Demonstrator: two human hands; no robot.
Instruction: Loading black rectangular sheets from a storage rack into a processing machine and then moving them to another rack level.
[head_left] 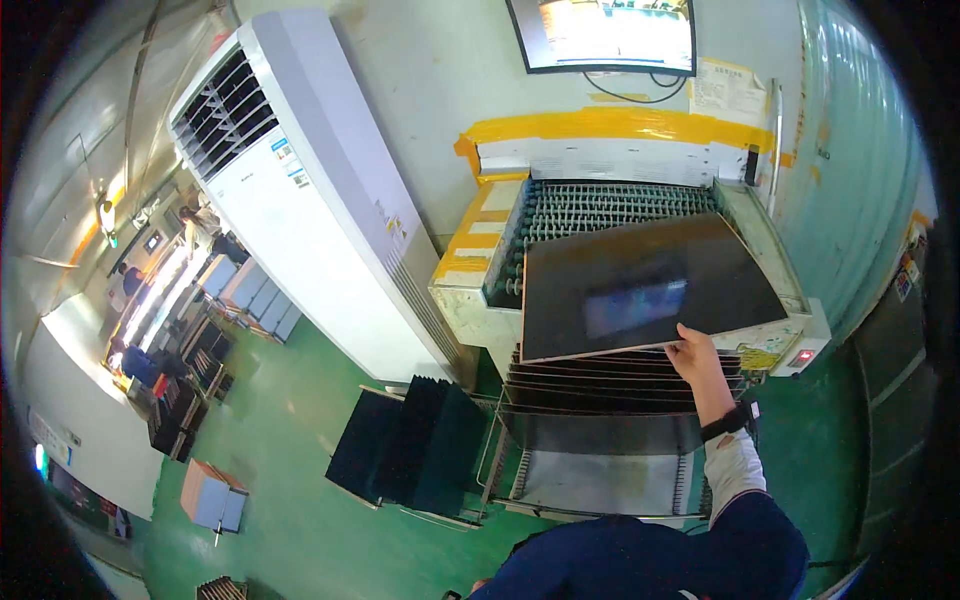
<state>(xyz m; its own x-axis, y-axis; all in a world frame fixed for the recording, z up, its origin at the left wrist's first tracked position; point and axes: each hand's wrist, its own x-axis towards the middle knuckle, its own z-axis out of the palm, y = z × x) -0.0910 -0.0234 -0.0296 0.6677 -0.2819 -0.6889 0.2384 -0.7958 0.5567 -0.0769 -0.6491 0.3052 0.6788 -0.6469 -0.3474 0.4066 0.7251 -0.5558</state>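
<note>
Nearest is your navy sleeve (745, 545); your right hand (692, 357) grips the near edge of a dark panel (640, 275), thumb on top, partly covering the rollers (620, 205). Your out-of-view left hand's grip I cannot tell.

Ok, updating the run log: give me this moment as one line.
right hand: grips dark panel at near edge | rollers: partly hidden behind it | rack: holds more panels

White standing air conditioner (310, 220), wall monitor (610, 38), green floor (280, 430)
</note>
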